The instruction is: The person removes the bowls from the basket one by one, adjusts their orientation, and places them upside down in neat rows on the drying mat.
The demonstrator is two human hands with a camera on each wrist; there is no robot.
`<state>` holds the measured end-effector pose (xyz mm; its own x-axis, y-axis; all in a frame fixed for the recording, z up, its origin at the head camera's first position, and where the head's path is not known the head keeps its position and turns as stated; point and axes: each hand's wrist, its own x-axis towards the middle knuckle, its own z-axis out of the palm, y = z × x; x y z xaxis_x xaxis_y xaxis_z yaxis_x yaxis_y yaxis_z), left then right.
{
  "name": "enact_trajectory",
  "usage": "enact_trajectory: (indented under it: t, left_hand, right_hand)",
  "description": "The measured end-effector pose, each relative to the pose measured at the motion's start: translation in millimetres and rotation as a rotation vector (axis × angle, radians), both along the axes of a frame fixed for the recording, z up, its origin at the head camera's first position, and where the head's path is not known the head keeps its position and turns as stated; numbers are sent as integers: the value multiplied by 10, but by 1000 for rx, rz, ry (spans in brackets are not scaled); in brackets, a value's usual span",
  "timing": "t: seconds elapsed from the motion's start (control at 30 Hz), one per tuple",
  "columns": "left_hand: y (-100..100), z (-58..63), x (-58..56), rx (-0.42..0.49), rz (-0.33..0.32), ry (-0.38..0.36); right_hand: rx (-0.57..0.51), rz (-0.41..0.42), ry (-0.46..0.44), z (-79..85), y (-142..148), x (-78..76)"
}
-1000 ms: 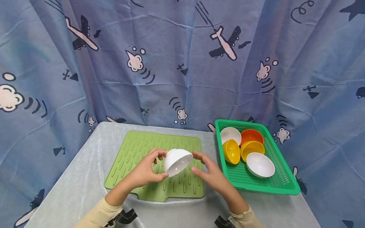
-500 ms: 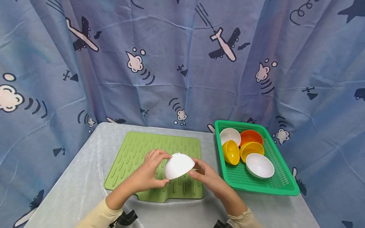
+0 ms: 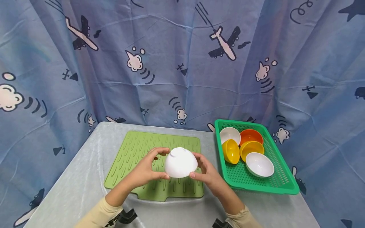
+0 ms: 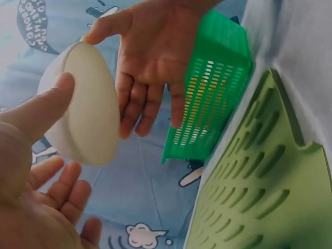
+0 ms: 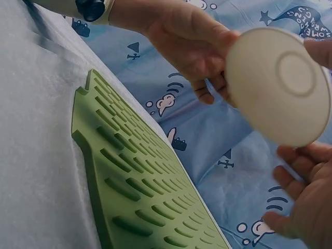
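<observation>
A white bowl [image 3: 181,163] is held upside down between the two hands, its foot ring facing up and its outer side toward me. My left hand [image 3: 146,169] grips its left side, thumb at the near rim and fingers at the back. At the opposite side my right hand [image 3: 209,172] pinches the rim between thumb and fingers. In the left wrist view the bowl [image 4: 91,109] has the left thumb pressed on its side. The right wrist view shows the round foot on the bowl's base [image 5: 280,85]. Beneath, the green drying mat [image 3: 134,148] lies on the table.
At the right a green basket [image 3: 275,190] holds an orange bowl [image 3: 251,136], two yellow bowls [image 3: 234,152] and two white bowls [image 3: 259,164]. A pale cloth covers the table [image 3: 77,171]. Behind hangs a blue curtain [image 3: 159,110] printed with airplanes.
The bowl has turned over in the hands, from its inside partly showing to its outer base facing up. The right hand has closed in on its rim. The basket and mat stay put.
</observation>
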<state>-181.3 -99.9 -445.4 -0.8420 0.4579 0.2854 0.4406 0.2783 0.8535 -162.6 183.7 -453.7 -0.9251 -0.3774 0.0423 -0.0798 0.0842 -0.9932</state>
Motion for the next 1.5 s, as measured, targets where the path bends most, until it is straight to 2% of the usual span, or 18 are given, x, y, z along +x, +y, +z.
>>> enact_trajectory:
  t: [0.17, 0.3, 0.43, 0.63, 0.87, 1.1, 1.23, 1.37, 1.5]
  left_hand:
    - [-34, 28, -33, 110, -59, -142]
    - [-66, 46, -47, 144, -101, -180]
    - [-105, 72, -38, 135, -106, -161]
    - [-155, 90, -47, 113, -112, -82]
    - [-179, 126, -83, 101, -137, 1]
    - [-292, 148, -28, 74, -123, 49]
    - [-379, 130, -33, 95, -109, 49]
    - [-487, 84, -68, 153, -112, 10]
    - [-650, 49, -91, 176, -87, -38]
  right_hand:
    - [-70, 16, 137, -17, -6, 4]
    - [-95, 14, 201, -21, -23, 21]
    - [-71, 4, 229, -14, -49, 42]
    - [-30, -7, 222, 0, -87, 61]
    - [-31, -37, 270, 12, -106, 71]
    - [36, -46, 245, 47, -232, 100]
    - [86, -62, 232, 92, -342, 70]
    - [122, -71, 233, 104, -459, -2]
    - [127, -67, 215, 92, -624, -91]
